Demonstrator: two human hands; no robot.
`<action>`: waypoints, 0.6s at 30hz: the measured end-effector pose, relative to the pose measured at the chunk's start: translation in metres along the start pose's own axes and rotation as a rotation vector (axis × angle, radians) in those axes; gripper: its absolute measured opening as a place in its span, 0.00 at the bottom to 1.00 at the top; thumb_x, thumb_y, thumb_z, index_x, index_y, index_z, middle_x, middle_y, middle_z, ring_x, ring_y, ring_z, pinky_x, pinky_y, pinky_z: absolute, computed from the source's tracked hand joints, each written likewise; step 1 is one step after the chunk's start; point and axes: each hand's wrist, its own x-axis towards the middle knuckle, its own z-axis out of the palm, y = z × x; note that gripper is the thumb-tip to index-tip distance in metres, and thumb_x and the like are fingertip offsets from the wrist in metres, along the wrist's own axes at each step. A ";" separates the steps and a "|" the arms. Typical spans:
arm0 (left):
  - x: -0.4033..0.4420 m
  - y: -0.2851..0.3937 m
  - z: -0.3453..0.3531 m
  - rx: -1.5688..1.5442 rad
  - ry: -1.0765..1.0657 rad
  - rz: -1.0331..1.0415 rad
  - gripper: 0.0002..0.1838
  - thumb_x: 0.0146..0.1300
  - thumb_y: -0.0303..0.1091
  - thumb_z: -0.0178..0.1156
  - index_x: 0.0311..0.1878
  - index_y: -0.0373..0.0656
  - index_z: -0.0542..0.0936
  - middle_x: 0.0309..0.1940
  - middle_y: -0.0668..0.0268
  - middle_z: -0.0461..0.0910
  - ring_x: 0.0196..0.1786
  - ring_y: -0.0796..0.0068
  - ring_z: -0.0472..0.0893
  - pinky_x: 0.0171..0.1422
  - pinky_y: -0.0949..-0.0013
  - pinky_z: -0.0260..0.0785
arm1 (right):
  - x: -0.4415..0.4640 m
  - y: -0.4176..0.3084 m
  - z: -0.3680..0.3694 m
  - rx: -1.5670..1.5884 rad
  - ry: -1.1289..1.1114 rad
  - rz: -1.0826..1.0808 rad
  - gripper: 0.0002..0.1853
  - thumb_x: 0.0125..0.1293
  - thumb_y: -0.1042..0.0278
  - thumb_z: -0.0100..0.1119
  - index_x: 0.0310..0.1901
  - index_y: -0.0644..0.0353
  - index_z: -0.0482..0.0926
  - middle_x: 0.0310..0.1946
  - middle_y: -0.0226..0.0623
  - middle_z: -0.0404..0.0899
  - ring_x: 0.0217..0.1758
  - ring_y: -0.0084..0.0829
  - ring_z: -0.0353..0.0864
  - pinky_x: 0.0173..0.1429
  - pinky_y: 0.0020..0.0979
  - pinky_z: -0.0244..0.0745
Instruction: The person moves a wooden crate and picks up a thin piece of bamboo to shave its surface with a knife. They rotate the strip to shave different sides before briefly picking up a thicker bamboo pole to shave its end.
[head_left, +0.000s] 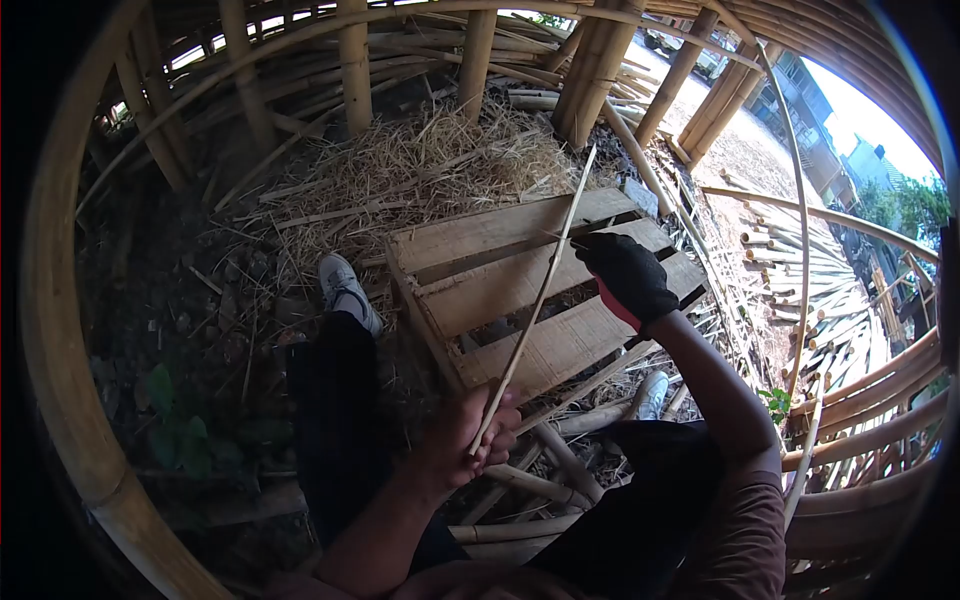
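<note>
A long, thin bamboo strip [532,315] slants up and away over a slatted wooden crate [480,300]. My bare left hand [472,430] is closed around the strip's near end, in front of the crate. My right hand [630,280], in a black and red glove, is over the crate's right side with its fingers curled. A thin dark piece juts from those fingers towards the strip; I cannot make out what it is. Whether it touches the strip is unclear.
Dry shavings [420,170] are heaped behind the crate. Bamboo posts [355,70] and curved rails [60,330] surround me. Outside on the right lie many cut bamboo poles [830,290]. My left shoe [345,285] is beside the crate; more poles [540,485] lie near my legs.
</note>
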 end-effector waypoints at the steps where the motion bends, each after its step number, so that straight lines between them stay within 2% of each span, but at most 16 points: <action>1: 0.000 -0.002 0.003 -0.005 -0.002 -0.001 0.10 0.75 0.40 0.40 0.37 0.52 0.67 0.11 0.77 0.62 0.07 0.88 0.58 0.08 0.80 0.46 | -0.005 -0.002 -0.002 0.041 -0.093 -0.070 0.13 0.69 0.60 0.54 0.46 0.58 0.80 0.39 0.45 0.81 0.45 0.41 0.83 0.49 0.37 0.77; 2: 0.000 -0.003 0.008 0.026 0.024 -0.009 0.10 0.75 0.40 0.40 0.37 0.52 0.67 0.11 0.77 0.62 0.07 0.88 0.58 0.08 0.80 0.47 | -0.010 0.000 0.003 0.436 -0.131 0.112 0.15 0.71 0.57 0.53 0.43 0.61 0.81 0.30 0.39 0.81 0.36 0.33 0.83 0.43 0.33 0.77; 3: 0.000 -0.004 0.011 0.057 0.050 -0.018 0.10 0.75 0.40 0.41 0.37 0.52 0.68 0.12 0.77 0.62 0.07 0.87 0.59 0.09 0.80 0.47 | -0.013 -0.005 -0.006 0.432 -0.132 0.114 0.15 0.71 0.57 0.53 0.43 0.61 0.81 0.30 0.39 0.81 0.36 0.33 0.83 0.43 0.33 0.77; 5: 0.004 -0.010 0.009 0.051 0.034 -0.032 0.10 0.75 0.41 0.41 0.37 0.52 0.68 0.12 0.77 0.62 0.07 0.87 0.59 0.09 0.80 0.48 | -0.017 -0.020 -0.029 0.275 -0.443 0.216 0.14 0.68 0.58 0.55 0.46 0.59 0.81 0.33 0.40 0.83 0.37 0.37 0.83 0.42 0.34 0.75; 6: 0.006 -0.012 0.008 0.045 0.022 -0.045 0.10 0.75 0.41 0.41 0.37 0.52 0.68 0.12 0.77 0.62 0.08 0.87 0.59 0.09 0.81 0.49 | -0.018 -0.021 -0.030 0.586 -0.549 0.484 0.20 0.69 0.48 0.56 0.40 0.61 0.82 0.25 0.30 0.78 0.26 0.24 0.74 0.32 0.29 0.69; 7: 0.009 -0.013 0.007 0.050 0.020 -0.045 0.10 0.75 0.41 0.41 0.37 0.52 0.68 0.12 0.77 0.62 0.08 0.87 0.59 0.09 0.81 0.49 | -0.017 -0.024 -0.034 0.586 -0.544 0.484 0.20 0.69 0.48 0.56 0.40 0.61 0.82 0.25 0.30 0.78 0.26 0.24 0.74 0.32 0.29 0.69; 9: 0.011 -0.015 0.005 0.029 0.012 -0.082 0.11 0.75 0.42 0.40 0.36 0.52 0.67 0.12 0.77 0.62 0.08 0.87 0.59 0.09 0.81 0.50 | -0.017 -0.030 -0.042 0.666 -0.704 0.718 0.26 0.68 0.39 0.55 0.33 0.59 0.80 0.20 0.22 0.70 0.21 0.16 0.64 0.25 0.23 0.59; 10: 0.012 -0.016 0.006 0.031 0.015 -0.084 0.11 0.75 0.42 0.40 0.36 0.52 0.67 0.12 0.77 0.62 0.08 0.87 0.59 0.09 0.81 0.50 | -0.018 -0.030 -0.041 0.729 -0.694 0.707 0.27 0.67 0.35 0.53 0.29 0.56 0.77 0.18 0.22 0.67 0.18 0.16 0.61 0.22 0.23 0.55; 14: 0.010 -0.017 0.009 0.070 0.022 -0.060 0.13 0.76 0.45 0.40 0.36 0.52 0.67 0.12 0.77 0.62 0.08 0.87 0.59 0.10 0.81 0.50 | -0.016 -0.019 -0.037 0.682 -0.794 0.726 0.29 0.67 0.34 0.51 0.28 0.55 0.76 0.18 0.22 0.68 0.17 0.16 0.60 0.20 0.23 0.54; 16: 0.007 -0.018 0.011 0.061 0.015 -0.064 0.13 0.76 0.45 0.40 0.36 0.51 0.67 0.12 0.77 0.61 0.08 0.87 0.59 0.10 0.81 0.50 | -0.022 -0.029 -0.037 0.716 -0.794 0.701 0.31 0.65 0.29 0.49 0.26 0.53 0.73 0.15 0.18 0.61 0.15 0.14 0.57 0.19 0.22 0.51; 18: 0.005 -0.021 0.010 0.078 0.040 -0.060 0.13 0.76 0.45 0.40 0.36 0.51 0.67 0.12 0.77 0.62 0.08 0.88 0.59 0.10 0.81 0.51 | -0.027 -0.035 -0.031 0.718 -0.822 0.683 0.31 0.66 0.29 0.49 0.27 0.53 0.74 0.15 0.19 0.62 0.15 0.15 0.58 0.19 0.23 0.52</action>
